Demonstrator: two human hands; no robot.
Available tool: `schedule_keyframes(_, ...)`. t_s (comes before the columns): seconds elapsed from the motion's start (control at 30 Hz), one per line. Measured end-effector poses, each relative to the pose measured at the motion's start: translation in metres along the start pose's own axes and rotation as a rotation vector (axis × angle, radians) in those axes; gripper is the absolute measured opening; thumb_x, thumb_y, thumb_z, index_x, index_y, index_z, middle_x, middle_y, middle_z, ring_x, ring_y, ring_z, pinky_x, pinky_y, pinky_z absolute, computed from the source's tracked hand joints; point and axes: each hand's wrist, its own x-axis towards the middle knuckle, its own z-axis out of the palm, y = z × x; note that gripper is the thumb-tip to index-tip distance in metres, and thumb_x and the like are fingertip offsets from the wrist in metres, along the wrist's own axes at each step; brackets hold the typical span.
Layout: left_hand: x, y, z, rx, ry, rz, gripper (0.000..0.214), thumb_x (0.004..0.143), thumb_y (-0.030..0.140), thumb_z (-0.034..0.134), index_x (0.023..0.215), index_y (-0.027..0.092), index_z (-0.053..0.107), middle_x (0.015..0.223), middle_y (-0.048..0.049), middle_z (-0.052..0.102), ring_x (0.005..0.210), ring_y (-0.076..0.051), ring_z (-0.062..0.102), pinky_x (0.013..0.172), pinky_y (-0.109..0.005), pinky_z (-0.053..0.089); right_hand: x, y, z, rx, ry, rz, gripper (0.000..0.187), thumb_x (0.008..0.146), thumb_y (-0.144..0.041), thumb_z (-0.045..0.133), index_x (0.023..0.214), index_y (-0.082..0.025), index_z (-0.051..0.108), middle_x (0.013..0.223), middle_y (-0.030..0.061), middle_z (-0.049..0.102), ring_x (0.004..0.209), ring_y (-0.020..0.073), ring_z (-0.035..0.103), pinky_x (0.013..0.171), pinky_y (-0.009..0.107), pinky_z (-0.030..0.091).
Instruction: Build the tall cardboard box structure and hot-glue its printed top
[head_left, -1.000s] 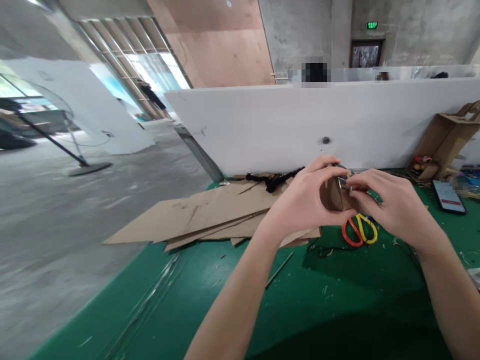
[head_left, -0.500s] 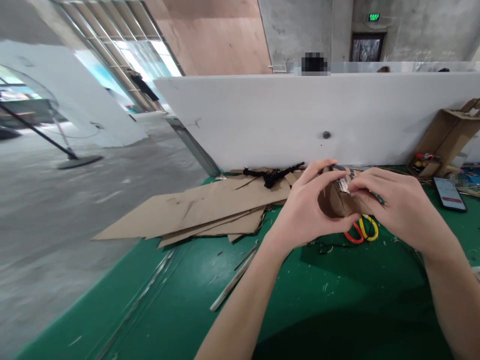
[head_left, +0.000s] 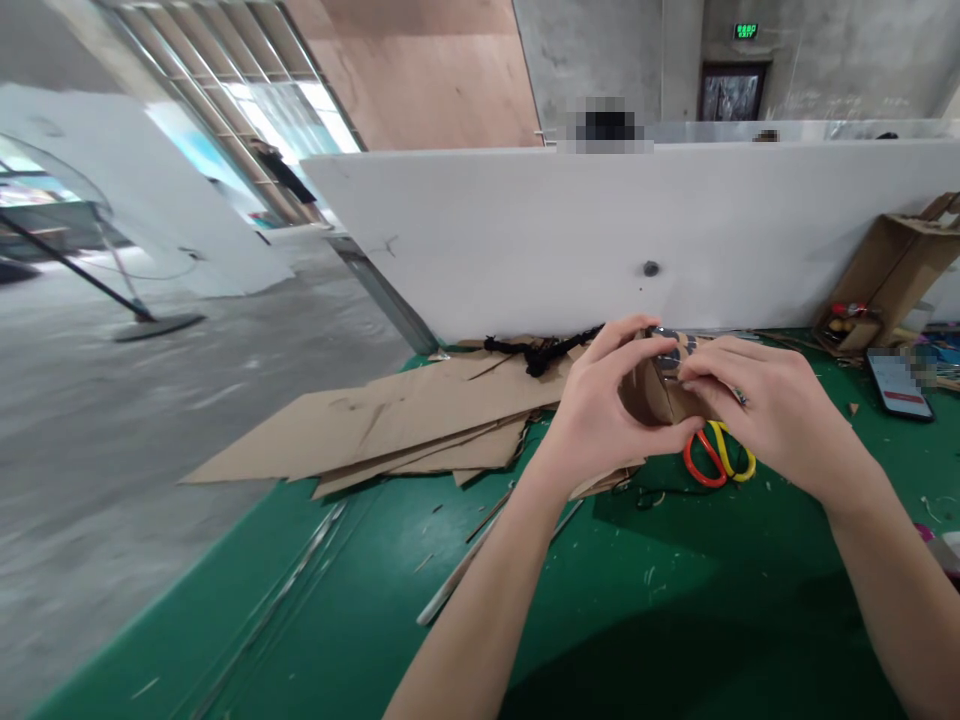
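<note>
Between my hands, above the green table, is a small brown cardboard piece (head_left: 679,400) with dark markings or tape on its top; it looks curved or box-like, and its full shape is hidden. My left hand (head_left: 611,395) grips it from the left, thumb below and fingers over the top. The fingers of my right hand (head_left: 765,400) are pinched against its right side, and their tips are partly hidden. Just beneath lie scissors (head_left: 721,460) with one red and one yellow handle loop, their blades out of sight.
Flat cardboard sheets (head_left: 405,415) are stacked at the left, topped by a black twisted item (head_left: 536,355). A pale strip (head_left: 457,580) lies nearer. A phone (head_left: 898,385) and a cardboard box (head_left: 889,270) stand at the right. Behind rises a white partition (head_left: 510,230); a person (head_left: 281,170) is far off.
Both hands have shifted slightly left with the cardboard piece. The shiny pale patch seen on it earlier no longer shows, and more of the scissor handles is visible.
</note>
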Motion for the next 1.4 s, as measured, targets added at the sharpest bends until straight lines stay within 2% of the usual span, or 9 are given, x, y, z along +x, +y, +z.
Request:
schedule_keyframes(0.1, 0.001, 0.000, -0.003, -0.007, -0.017, 0.005, 0.057, 0.068, 0.037, 0.085, 0.119, 0.022, 0.067, 0.139, -0.0147, 0.059, 0.131, -0.033, 0.058, 0.106, -0.049, 0.053, 0.000, 0.001, 0.001, 0.019, 0.012, 0.000, 0.015, 0.099, -0.012, 0.055, 0.096, -0.018, 0.069, 0.099, 0.0040, 0.074, 0.087, 0.0161, 0.069, 0.076, 0.027, 0.053)
schedule_keyframes(0.2, 0.002, -0.002, -0.007, -0.049, 0.013, -0.020, 0.056, 0.069, 0.037, 0.085, 0.120, 0.023, 0.068, 0.139, -0.0142, 0.058, 0.132, -0.032, 0.057, 0.107, -0.049, 0.052, -0.001, 0.001, 0.000, 0.014, 0.009, -0.071, 0.021, 0.101, -0.015, 0.049, 0.113, -0.016, 0.068, 0.114, 0.0085, 0.072, 0.104, 0.0193, 0.067, 0.089, 0.032, 0.055)
schedule_keyframes(0.3, 0.003, -0.006, -0.010, -0.138, 0.066, -0.069, 0.055, 0.069, 0.038, 0.085, 0.119, 0.023, 0.069, 0.139, -0.0141, 0.057, 0.133, -0.033, 0.055, 0.105, -0.048, 0.054, -0.004, -0.002, -0.001, -0.029, -0.031, -0.162, 0.035, 0.101, -0.015, 0.045, 0.133, -0.011, 0.058, 0.128, 0.0133, 0.065, 0.119, 0.0237, 0.059, 0.100, 0.039, 0.053)
schedule_keyframes(0.43, 0.003, -0.009, -0.010, -0.246, 0.081, -0.146, 0.054, 0.069, 0.041, 0.085, 0.118, 0.025, 0.070, 0.139, -0.0132, 0.056, 0.128, -0.032, 0.058, 0.094, -0.041, 0.060, -0.004, -0.006, 0.004, -0.187, -0.036, -0.204, 0.046, 0.098, -0.014, 0.045, 0.143, -0.006, 0.048, 0.133, 0.0181, 0.059, 0.120, 0.0301, 0.054, 0.102, 0.049, 0.052)
schedule_keyframes(0.6, 0.002, -0.012, -0.004, -0.326, 0.055, -0.209, 0.053, 0.068, 0.040, 0.084, 0.117, 0.026, 0.071, 0.139, -0.0123, 0.056, 0.124, -0.029, 0.062, 0.088, -0.036, 0.061, 0.001, -0.002, 0.016, -0.319, 0.054, -0.222, 0.038, 0.102, -0.013, 0.039, 0.136, -0.004, 0.054, 0.126, 0.0182, 0.063, 0.116, 0.0290, 0.056, 0.103, 0.050, 0.052)
schedule_keyframes(0.73, 0.001, -0.016, -0.002, -0.355, 0.048, -0.241, 0.053, 0.067, 0.043, 0.084, 0.115, 0.026, 0.073, 0.138, -0.0125, 0.057, 0.126, -0.031, 0.060, 0.091, -0.038, 0.060, 0.003, 0.000, 0.019, -0.279, 0.025, -0.229, 0.041, 0.103, -0.013, 0.038, 0.140, -0.003, 0.051, 0.131, 0.0191, 0.062, 0.118, 0.0285, 0.057, 0.103, 0.049, 0.053)
schedule_keyframes(0.9, 0.001, -0.018, -0.002, -0.363, 0.050, -0.262, 0.052, 0.066, 0.040, 0.086, 0.114, 0.025, 0.074, 0.138, -0.0126, 0.058, 0.125, -0.030, 0.061, 0.091, -0.035, 0.060, 0.003, 0.003, 0.023, -0.266, 0.040, -0.250, 0.036, 0.101, -0.013, 0.043, 0.131, -0.002, 0.059, 0.127, 0.0193, 0.065, 0.116, 0.0288, 0.060, 0.106, 0.047, 0.052)
schedule_keyframes(1.03, 0.002, -0.020, 0.000, -0.396, 0.061, -0.272, 0.052, 0.065, 0.039, 0.087, 0.113, 0.025, 0.074, 0.138, -0.0124, 0.058, 0.123, -0.029, 0.062, 0.090, -0.034, 0.059, 0.003, 0.005, 0.027, -0.321, 0.046, -0.286, 0.035, 0.100, -0.010, 0.044, 0.129, 0.000, 0.060, 0.125, 0.0193, 0.067, 0.115, 0.0291, 0.061, 0.108, 0.047, 0.051)
schedule_keyframes(1.4, 0.001, -0.022, 0.004, -0.399, 0.083, -0.264, 0.051, 0.065, 0.041, 0.086, 0.112, 0.025, 0.074, 0.137, -0.0126, 0.060, 0.121, -0.028, 0.064, 0.086, -0.033, 0.060, 0.004, 0.005, 0.027, -0.288, 0.028, -0.256, 0.034, 0.100, -0.009, 0.041, 0.127, -0.005, 0.060, 0.123, 0.0182, 0.068, 0.116, 0.0285, 0.062, 0.106, 0.050, 0.053)
